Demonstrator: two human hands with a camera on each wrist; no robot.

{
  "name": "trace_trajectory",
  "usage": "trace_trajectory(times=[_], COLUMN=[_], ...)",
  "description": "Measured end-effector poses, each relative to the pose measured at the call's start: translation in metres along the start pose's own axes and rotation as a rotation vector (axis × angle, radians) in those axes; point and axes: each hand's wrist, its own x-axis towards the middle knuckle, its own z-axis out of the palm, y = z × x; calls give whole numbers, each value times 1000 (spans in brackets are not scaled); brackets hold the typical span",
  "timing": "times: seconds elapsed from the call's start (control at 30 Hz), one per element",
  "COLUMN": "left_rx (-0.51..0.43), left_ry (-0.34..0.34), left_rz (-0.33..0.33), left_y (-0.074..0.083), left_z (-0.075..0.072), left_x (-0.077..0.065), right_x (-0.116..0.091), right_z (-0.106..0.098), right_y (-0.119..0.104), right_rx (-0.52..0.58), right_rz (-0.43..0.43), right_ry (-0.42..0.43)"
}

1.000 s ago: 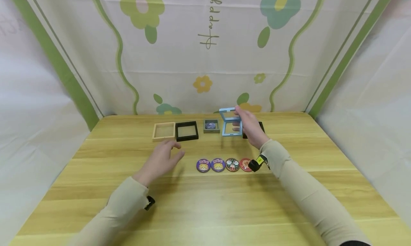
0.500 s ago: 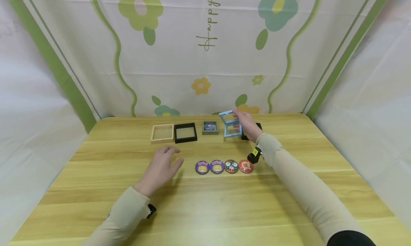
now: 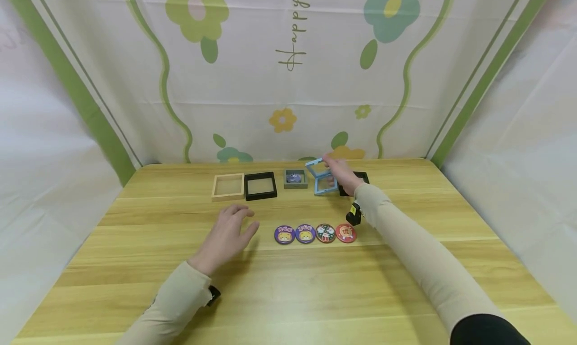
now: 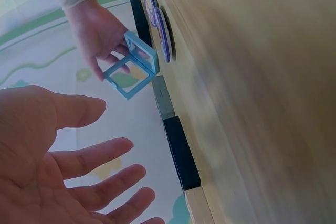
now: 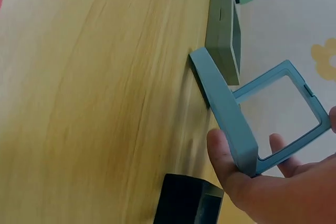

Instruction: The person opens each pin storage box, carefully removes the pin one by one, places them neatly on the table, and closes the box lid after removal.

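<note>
In the head view, my right hand (image 3: 343,176) holds a light blue hinged display frame (image 3: 325,192) by its right side, at the back of the table. Its lid is swung up from the base, and both halves have clear windows. The right wrist view has the thumb along the blue frame's base (image 5: 228,116) and other fingers at the lid's edge. The base stands tilted, its left end close to the wood. My left hand (image 3: 225,239) hovers over the table with its fingers apart, holding nothing, in front of a natural wood frame (image 3: 228,199).
Beside the wood frame lies a black frame (image 3: 261,198), then a small grey frame (image 3: 295,186) with a purple item inside. Another black frame (image 3: 362,175) is partly behind my right hand. Several round badges, including a red badge (image 3: 345,233), line up in front. A fabric backdrop (image 3: 252,84) stands behind.
My right hand has lowered slightly and moved a little left, tilting the blue frame more. Its lid remains raised. The left hand has hardly moved.
</note>
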Motion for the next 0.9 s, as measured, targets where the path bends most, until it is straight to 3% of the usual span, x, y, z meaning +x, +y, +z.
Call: trace_trajectory(times=[0.3,0.47,0.77,0.9], left_rx=[-21,-37,-55,-67], left_ry=[-7,-2,3,-8], left_rz=[-18,-20,1,-8], left_y=[2,3,4,5], left_z=[0,-1,-1,-1], left_x=[-1,-1,-2,-3], right_x=[-1,2,8,7], right_z=[4,2,-10,-16], right_y=[-3,-2,-1,-8], right_rx=[-167,-248,-359,-480], right_rz=[-24,-87,-137,-206], right_ry=[62,81,33,-9])
